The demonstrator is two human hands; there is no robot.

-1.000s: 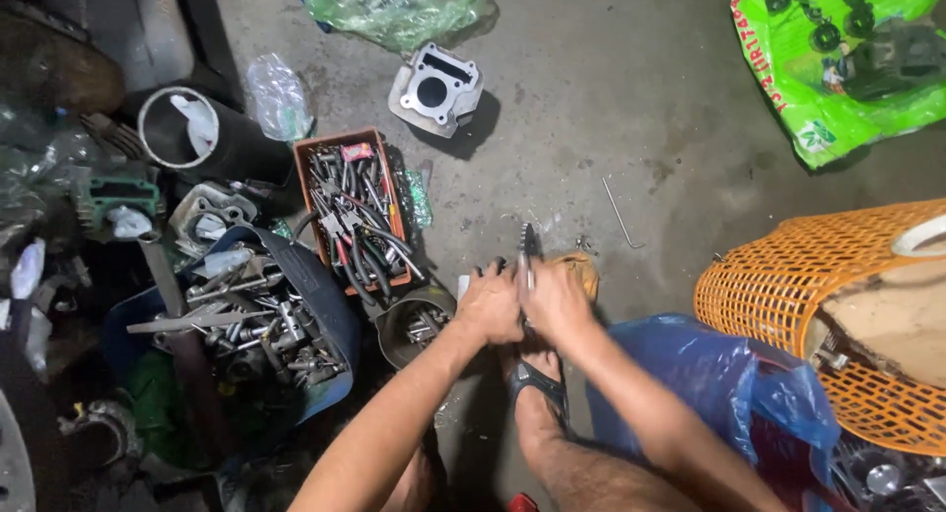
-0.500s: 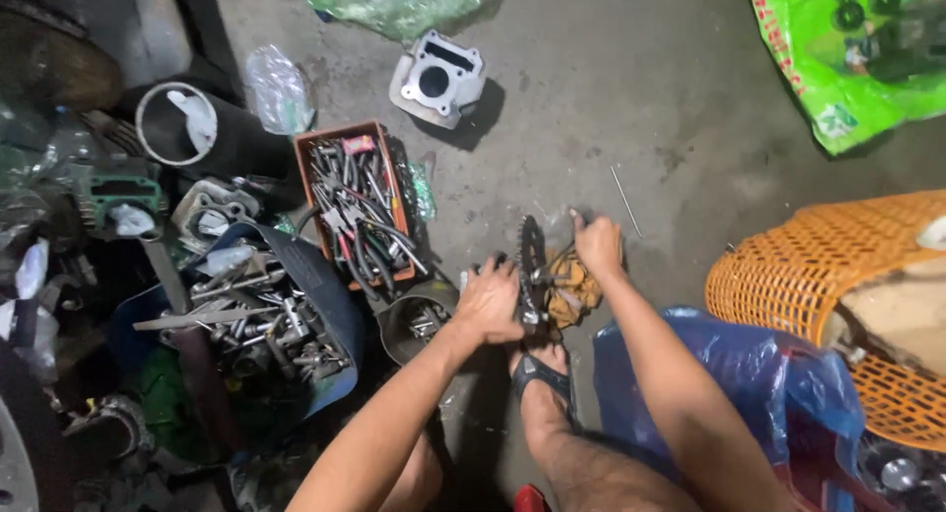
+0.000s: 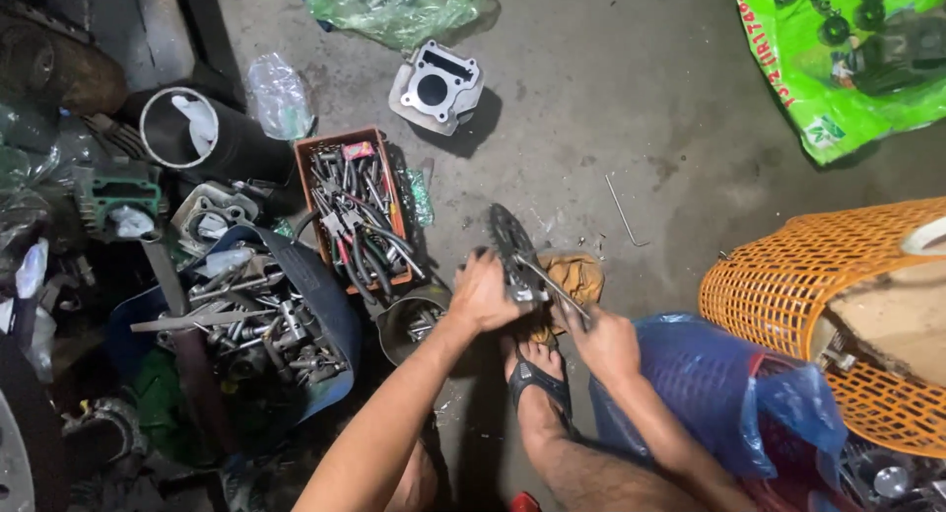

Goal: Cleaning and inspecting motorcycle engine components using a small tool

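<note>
Toothed metal sprocket (image 3: 509, 248) stands on edge over the tan rag (image 3: 572, 277), long axis running away from the person, up-frame. Left hand (image 3: 483, 293) fisted round its near end. Right hand (image 3: 603, 337) clamped on a thin steel rod (image 3: 554, 287), tip angled up-left to the hub. Rough grey concrete floor (image 3: 631, 108), w/ orange tool tray (image 3: 353, 208) close by at left.

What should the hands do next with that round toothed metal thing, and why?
Probably turn the tool a little more. The left hand grips the toothed sprocket upright over the tan rag, while the right hand holds a slim metal tool set against its hub, so the part looks braced for turning.
</note>
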